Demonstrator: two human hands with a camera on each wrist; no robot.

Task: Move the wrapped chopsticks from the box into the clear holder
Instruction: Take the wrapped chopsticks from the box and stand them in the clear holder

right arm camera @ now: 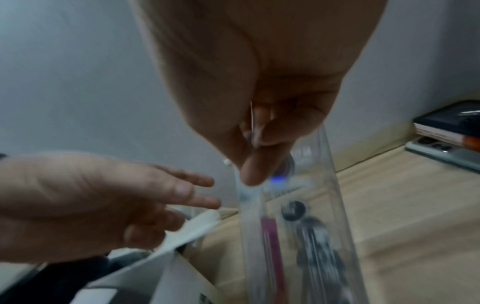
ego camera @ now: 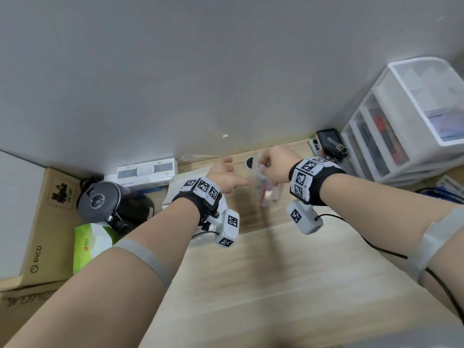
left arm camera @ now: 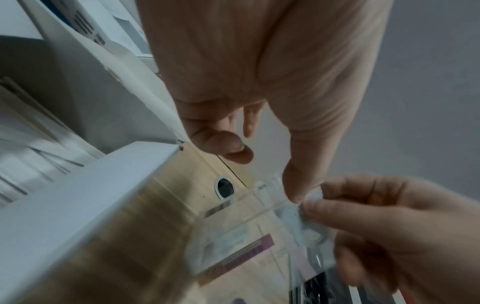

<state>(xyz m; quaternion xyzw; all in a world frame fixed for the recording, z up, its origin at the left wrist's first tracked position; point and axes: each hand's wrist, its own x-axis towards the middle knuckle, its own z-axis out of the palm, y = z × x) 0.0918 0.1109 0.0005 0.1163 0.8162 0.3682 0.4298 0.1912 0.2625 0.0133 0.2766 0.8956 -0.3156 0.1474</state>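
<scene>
My right hand (ego camera: pixel 266 169) pinches the top of a wrapped chopsticks packet (ego camera: pixel 261 175) that hangs down into the clear holder (ego camera: pixel 276 194) on the wooden desk. The right wrist view shows the thin wrapper edge (right arm camera: pixel 252 121) between thumb and fingers, and the holder (right arm camera: pixel 330 205) with a pink strip inside. My left hand (ego camera: pixel 232 175) hovers open just left of the holder, fingers spread, above the white box (ego camera: pixel 179 185). In the left wrist view the wrapper (left arm camera: pixel 310 230) sits in my right hand's fingers (left arm camera: pixel 363 218), beside the box wall (left arm camera: pixel 91 195).
A grey wall stands close behind the holder, with a round cable hole (ego camera: pixel 249 162) in the desk. A white drawer unit (ego camera: pixel 414 116) and a phone with keys (ego camera: pixel 329 144) stand at right. A black appliance (ego camera: pixel 113 199), green tissue pack (ego camera: pixel 90 244) and cardboard box (ego camera: pixel 42 222) crowd the left.
</scene>
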